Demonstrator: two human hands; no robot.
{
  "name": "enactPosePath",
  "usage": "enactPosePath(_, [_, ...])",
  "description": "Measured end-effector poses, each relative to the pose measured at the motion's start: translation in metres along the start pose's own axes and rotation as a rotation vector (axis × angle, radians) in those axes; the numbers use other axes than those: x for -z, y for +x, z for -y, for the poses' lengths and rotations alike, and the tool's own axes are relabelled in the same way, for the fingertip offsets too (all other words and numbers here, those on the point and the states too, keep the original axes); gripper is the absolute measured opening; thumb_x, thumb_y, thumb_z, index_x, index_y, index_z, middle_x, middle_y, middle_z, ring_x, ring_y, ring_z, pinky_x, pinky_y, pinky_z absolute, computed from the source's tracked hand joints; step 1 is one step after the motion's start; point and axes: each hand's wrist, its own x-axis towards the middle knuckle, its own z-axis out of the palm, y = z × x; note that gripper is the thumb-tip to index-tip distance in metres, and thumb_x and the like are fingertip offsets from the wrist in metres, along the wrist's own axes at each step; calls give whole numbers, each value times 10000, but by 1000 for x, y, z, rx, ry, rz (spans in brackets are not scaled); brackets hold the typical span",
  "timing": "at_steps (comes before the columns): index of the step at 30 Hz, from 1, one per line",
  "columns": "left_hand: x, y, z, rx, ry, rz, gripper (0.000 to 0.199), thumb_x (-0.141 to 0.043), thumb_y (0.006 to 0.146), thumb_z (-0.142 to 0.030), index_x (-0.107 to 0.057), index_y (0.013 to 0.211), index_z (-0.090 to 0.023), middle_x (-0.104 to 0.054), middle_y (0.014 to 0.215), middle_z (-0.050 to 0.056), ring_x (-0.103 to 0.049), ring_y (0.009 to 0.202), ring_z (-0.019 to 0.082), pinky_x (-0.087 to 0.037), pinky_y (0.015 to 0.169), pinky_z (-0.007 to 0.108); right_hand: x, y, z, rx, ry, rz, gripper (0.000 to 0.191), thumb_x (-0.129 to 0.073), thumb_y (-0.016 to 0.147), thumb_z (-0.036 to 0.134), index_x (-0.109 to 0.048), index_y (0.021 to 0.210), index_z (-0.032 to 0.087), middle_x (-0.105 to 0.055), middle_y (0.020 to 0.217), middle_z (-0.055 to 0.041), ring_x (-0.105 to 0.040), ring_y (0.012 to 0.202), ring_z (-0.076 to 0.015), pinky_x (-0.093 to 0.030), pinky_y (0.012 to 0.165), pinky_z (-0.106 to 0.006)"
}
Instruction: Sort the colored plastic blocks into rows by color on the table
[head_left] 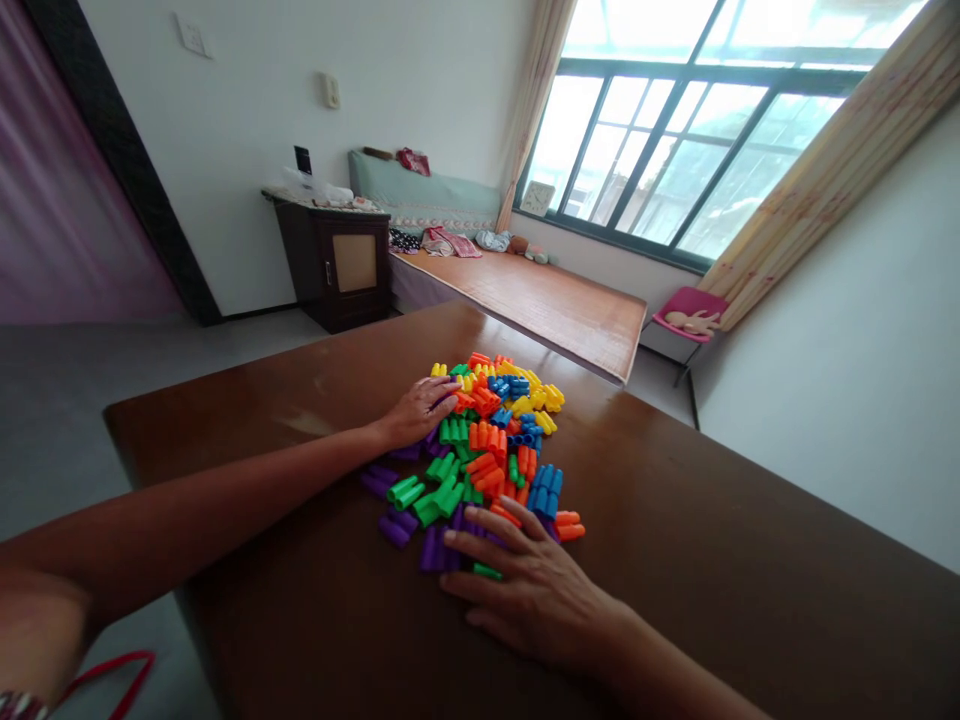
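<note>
A heap of plastic bullet-shaped building blocks in green, purple, orange, blue and yellow lies on the brown table. My left hand rests against the far left side of the heap, its fingers stretched over some orange blocks. At the near right, my right hand lies palm down with fingers spread over purple blocks and a green one. Green blocks sit between the two hands. Blue blocks stand just beyond my right fingers, and yellow blocks are at the far right of the heap.
Past the table is a low bed with a mat, clothes and soft toys. A dark cabinet stands at the back left. A pink chair holding a doll is by the window. A red strap shows at the lower left.
</note>
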Motion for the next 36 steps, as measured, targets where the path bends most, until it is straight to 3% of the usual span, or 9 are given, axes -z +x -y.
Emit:
enactPosePath(3, [1, 6, -10, -85, -61, 51, 481, -353, 951, -487, -615, 1251, -218, -550, 1377, 58, -448, 1312, 215, -321, 1144, 406, -2, 2, -17, -44, -7, -78, 337, -511, 929, 425, -589, 1254, 376, -530, 1405, 40, -344, 1380, -205, -169, 1181, -445])
enactPosePath(6, [8, 34, -1, -88, -46, -1, 506, -332, 947, -525, -669, 1177, -225, -531, 1398, 44, -423, 1328, 220, -290, 1161, 407, 5, -7, -30, -155, 44, -203, 341, -526, 906, 466, -627, 1212, 354, -527, 1405, 19, -367, 1358, -250, -248, 1147, -478])
enactPosePath(9, [18, 76, 28, 46, -61, -23, 619, -279, 932, -597, -657, 1175, -172, -597, 1321, 71, -423, 1327, 235, -272, 1167, 407, 7, -29, -56, -420, 116, -455, 359, -379, 970, 410, -638, 1201, 318, -535, 1389, -14, -395, 1334, -238, -316, 1114, -474])
enactPosePath(12, [18, 110, 56, 197, -151, 18, 745, -270, 884, -698, -659, 1137, -115, -618, 1283, 135, -514, 1244, 271, -350, 1114, 378, 0, -57, -95, -745, 202, -710, 458, -270, 990, 436, -620, 1223, 254, -562, 1348, -66, -440, 1298, -222, -329, 1115, -473])
enactPosePath(15, [8, 130, 62, 253, -199, 107, 831, -303, 819, -778, -677, 1100, -92, -643, 1236, 167, -557, 1194, 304, -394, 1066, 369, -13, -81, -127, -961, 268, -818, 546, -265, 968, 528, -607, 1240, 200, -574, 1331, -102, -459, 1288, -239, -314, 1122, -489])
enactPosePath(18, [-9, 142, 47, 248, -289, 215, 861, -338, 783, -809, -676, 1132, -98, -653, 1229, 150, -570, 1178, 311, -410, 1044, 365, -21, -92, -139, -1049, 298, -818, 601, -260, 948, 581, -606, 1247, 191, -586, 1320, -106, -477, 1274, -249, -315, 1118, -488])
enactPosePath(23, [-42, 146, 14, 130, -443, 291, 810, -390, 780, -796, -678, 1158, -139, -679, 1197, 100, -574, 1171, 297, -419, 1040, 371, -18, -91, -138, -1043, 298, -807, 620, -256, 936, 608, -593, 1265, 204, -570, 1349, -93, -466, 1292, -247, -304, 1126, -475])
enactPosePath(29, [-74, 131, -11, 20, -461, 384, 817, -366, 783, -795, -642, 1235, -174, -615, 1307, 52, -542, 1217, 275, -397, 1064, 343, -14, -99, -147, -1111, 279, -861, 690, -233, 907, 657, -598, 1258, 187, -574, 1340, -112, -486, 1276, -270, -321, 1112, -477])
enactPosePath(36, [-106, 110, -59, -32, -428, 371, 698, -321, 875, -688, -666, 1200, -175, -638, 1271, 49, -566, 1184, 256, -408, 1055, 344, -18, -103, -155, -1076, 278, -928, 651, -244, 916, 624, -623, 1215, 187, -605, 1295, -117, -517, 1240, -269, -348, 1093, -459])
